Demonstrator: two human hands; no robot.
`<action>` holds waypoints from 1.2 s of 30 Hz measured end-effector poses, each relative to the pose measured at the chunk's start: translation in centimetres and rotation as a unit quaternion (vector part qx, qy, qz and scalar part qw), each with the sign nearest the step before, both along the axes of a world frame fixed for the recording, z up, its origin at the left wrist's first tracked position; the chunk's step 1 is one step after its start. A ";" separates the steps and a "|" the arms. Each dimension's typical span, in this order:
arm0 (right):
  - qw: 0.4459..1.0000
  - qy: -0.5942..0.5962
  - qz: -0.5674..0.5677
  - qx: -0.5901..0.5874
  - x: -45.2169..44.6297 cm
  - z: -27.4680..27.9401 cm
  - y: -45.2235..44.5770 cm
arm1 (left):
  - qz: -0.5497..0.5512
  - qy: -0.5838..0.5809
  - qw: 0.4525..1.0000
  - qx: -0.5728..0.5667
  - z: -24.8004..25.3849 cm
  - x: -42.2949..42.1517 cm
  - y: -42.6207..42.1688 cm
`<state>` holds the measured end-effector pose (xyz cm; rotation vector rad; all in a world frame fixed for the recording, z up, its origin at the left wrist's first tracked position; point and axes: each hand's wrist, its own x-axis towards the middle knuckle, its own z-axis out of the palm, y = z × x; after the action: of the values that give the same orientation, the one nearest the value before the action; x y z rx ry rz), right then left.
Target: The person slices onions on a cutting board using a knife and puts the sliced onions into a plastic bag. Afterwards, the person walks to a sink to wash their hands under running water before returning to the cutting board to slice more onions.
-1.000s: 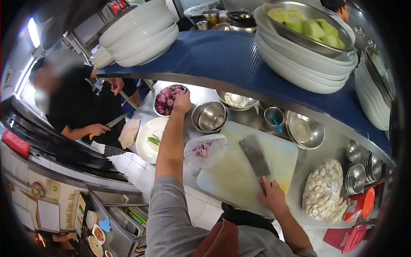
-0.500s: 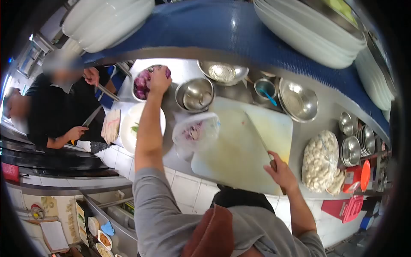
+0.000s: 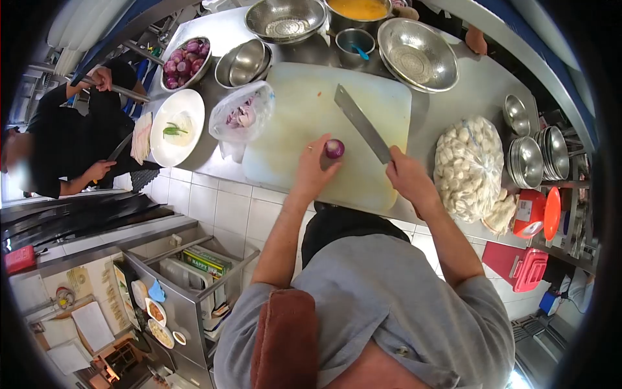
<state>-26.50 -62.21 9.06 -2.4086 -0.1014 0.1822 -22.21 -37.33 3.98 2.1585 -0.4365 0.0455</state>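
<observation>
A purple onion with a pale cut end sits on the cutting board. Around its left side, my left hand is open, thumb and fingers spread; whether a fingertip touches the onion I cannot tell. My right hand is closed around the handle of a wide-bladed kitchen knife, its blade slanting up-left over the board. To the left stands a clear plastic bag with onion pieces inside. Farther back is a metal bowl of whole purple onions.
Metal bowls line the back of the steel table, beside a pot of orange liquid. A bag of garlic lies right, a white plate left. Another person holds a knife at far left; another hand shows top right.
My left hand has come back from the onion bowl to the board, where an onion now sits. The knife has moved up and left with my right hand. The view has tilted down.
</observation>
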 end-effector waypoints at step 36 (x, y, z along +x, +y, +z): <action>0.985 0.073 0.150 -0.029 -0.4 0.1 4.5 | -0.059 -0.090 0.994 -0.015 1.0 0.6 1.0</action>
<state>-26.92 -57.75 9.11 -2.4183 -0.3978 0.5058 -21.65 -36.35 4.98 2.1032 -0.6625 0.1794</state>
